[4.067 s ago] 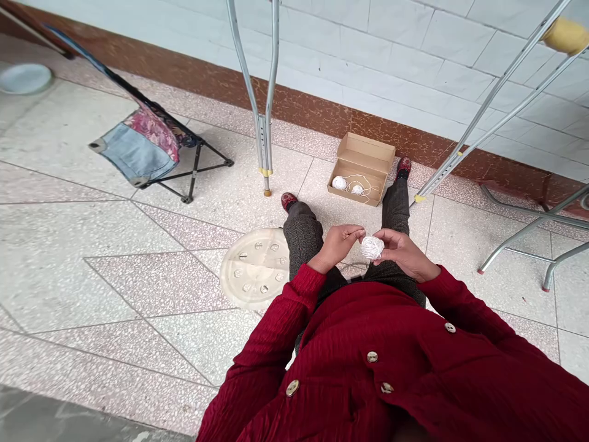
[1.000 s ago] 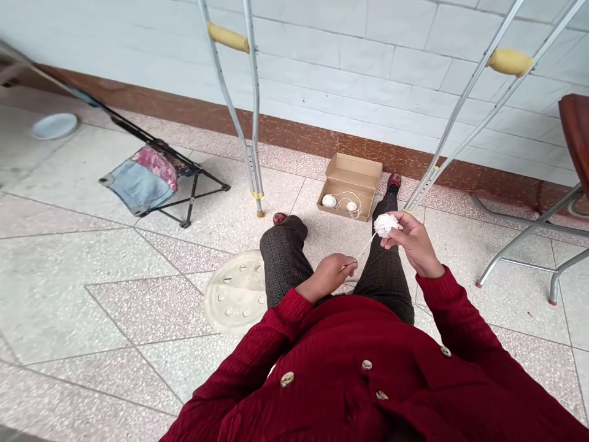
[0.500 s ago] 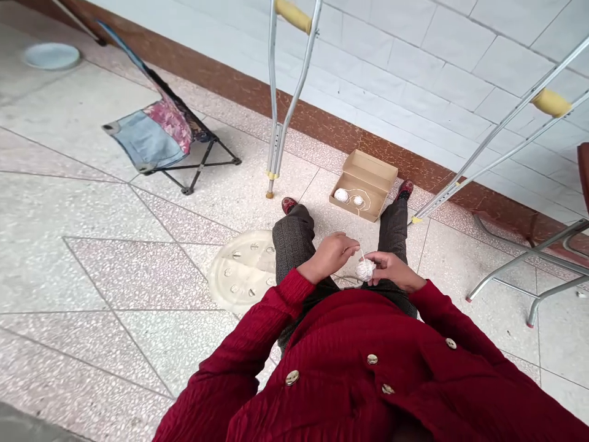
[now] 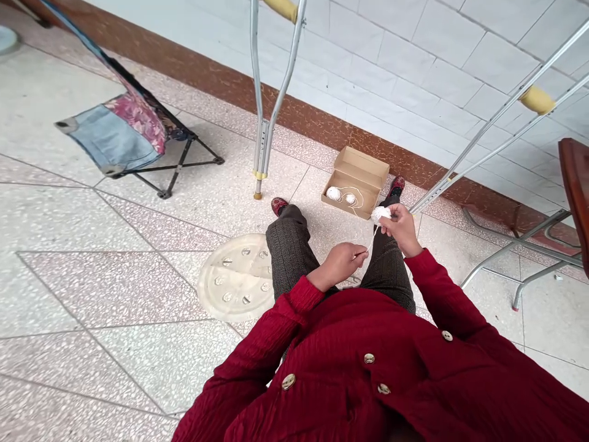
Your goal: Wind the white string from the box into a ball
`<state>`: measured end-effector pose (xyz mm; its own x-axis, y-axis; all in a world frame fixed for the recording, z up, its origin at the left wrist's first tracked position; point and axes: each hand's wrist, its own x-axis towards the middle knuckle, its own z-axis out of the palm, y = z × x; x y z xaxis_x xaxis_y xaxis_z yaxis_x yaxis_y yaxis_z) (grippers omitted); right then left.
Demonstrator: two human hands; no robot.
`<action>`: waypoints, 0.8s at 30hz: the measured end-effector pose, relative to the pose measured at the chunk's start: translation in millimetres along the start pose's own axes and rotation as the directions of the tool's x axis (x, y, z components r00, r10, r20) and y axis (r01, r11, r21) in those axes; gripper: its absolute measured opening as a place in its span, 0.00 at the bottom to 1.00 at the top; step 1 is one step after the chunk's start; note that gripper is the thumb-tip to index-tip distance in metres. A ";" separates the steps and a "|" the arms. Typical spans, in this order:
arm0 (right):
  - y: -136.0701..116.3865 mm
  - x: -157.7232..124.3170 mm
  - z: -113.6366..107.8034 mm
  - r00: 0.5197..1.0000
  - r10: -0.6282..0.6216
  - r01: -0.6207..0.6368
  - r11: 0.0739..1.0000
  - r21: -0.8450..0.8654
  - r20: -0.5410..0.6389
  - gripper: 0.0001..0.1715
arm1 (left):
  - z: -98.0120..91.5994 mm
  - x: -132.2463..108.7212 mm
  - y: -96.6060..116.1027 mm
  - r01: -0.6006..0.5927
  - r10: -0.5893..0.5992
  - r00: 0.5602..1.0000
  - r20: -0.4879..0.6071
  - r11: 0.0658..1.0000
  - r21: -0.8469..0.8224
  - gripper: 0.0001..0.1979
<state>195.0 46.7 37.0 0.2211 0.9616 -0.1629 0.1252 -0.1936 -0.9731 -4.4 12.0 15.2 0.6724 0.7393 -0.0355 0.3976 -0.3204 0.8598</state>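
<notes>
I sit with my legs stretched out over a tiled floor, in a red buttoned top. My right hand (image 4: 404, 228) is raised forward, fingers closed round a small white ball of string (image 4: 380, 214). A taut strand (image 4: 370, 242) runs from the ball down to my left hand (image 4: 341, 262), which pinches it above my lap. Beyond my feet an open cardboard box (image 4: 356, 182) holds two more white string balls (image 4: 334, 193) with loose string.
A round cream plastic lid (image 4: 234, 277) lies on the floor left of my left leg. Two metal crutches (image 4: 263, 132) (image 4: 483, 135) lean on the tiled wall. A folding fabric stool (image 4: 124, 132) stands at left; metal chair legs (image 4: 515, 270) at right.
My right hand has lifted the ball away from my left hand, drawing the strand out taut between them; half a second ago both hands were together over my lap.
</notes>
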 end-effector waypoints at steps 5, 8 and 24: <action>51.3 -11.3 5.2 0.988 0.015 0.021 0.973 -0.231 0.152 0.20 | -13.8 0.8 -0.3 -0.071 0.089 0.994 -0.062 0.967 0.246 0.16; 55.6 -38.4 5.7 0.912 0.183 -0.180 0.983 -0.044 0.368 0.21 | -25.1 6.3 -7.9 -0.067 0.118 0.979 -0.168 0.958 0.280 0.13; 10.8 -8.7 -30.4 1.000 -0.007 0.008 0.998 -0.059 0.012 0.21 | 21.1 7.6 -4.6 0.050 -0.042 0.994 0.103 0.996 -0.076 0.18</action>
<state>223.9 30.4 32.8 0.2090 0.9651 -0.1580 0.1836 -0.1974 -0.9630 12.1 6.6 0.2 0.7156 0.6875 -0.1238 0.3822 -0.2370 0.8932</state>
